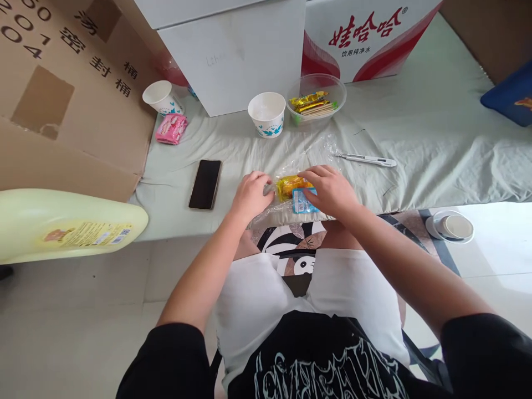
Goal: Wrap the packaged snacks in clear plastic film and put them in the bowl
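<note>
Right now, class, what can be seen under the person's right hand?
A yellow packet and a blue packet stick out from under the right hand; the covered parts of both, and anything else there, cannot be seen.

Beyond the right hand (330, 191), a red-and-white water carton (366, 41) reads 娃哈哈® and 饮用纯净水. Left of and beyond the left hand (251, 194), a brown cardboard box (78, 105) bears 201, 04, 汤 and 密封桶. Print on the pale yellow-green jug (75, 227) left of that hand is too small to read.
</note>
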Tool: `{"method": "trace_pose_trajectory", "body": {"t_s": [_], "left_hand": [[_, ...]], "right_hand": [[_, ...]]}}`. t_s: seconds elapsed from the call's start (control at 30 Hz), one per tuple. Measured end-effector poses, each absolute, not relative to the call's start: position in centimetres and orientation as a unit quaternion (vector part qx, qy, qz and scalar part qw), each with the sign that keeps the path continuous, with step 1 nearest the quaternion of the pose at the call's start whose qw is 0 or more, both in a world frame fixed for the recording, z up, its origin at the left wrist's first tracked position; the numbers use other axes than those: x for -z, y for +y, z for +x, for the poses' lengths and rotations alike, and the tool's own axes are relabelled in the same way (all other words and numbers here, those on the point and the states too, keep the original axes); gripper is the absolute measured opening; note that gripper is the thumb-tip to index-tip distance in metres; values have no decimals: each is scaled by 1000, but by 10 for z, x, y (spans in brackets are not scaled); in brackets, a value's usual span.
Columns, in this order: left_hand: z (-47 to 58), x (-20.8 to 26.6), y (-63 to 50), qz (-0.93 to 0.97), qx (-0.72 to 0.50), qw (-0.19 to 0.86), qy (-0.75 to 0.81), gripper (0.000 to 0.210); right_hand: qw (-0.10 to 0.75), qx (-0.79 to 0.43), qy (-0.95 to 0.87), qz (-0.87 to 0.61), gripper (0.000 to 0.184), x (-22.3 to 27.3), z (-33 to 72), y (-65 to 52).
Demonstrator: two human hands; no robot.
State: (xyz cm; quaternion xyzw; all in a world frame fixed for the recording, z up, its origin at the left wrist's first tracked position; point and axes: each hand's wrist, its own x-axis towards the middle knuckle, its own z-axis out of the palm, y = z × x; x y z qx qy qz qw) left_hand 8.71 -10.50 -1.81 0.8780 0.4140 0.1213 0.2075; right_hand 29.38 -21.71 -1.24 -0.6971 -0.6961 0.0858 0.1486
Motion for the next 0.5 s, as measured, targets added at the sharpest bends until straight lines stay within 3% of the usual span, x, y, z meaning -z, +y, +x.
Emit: {"method": "trace_pose_trajectory", "body": {"t_s": [0.07,0.2,0.27,0.4,0.5], "left_hand": [[88,19,-101,872,-133,227,414,4],[92,15,-100,854,-159,282,407,13],[94,12,-99,828,-194,313,424,13],[98,13,-91,760,-303,337,466,13],[101,24,-78,711,-343,356,499,13]], "right_hand": [[110,-125,-728,-666,62,14,299,-209],[50,-133,-733,-665,88,15,303,-201],[41,-119,-720,-683,84,14,301,-202],[42,-119,-689,-714,54,8,297,-208],[61,-143,-655,-740,46,2,299,-212]]}}
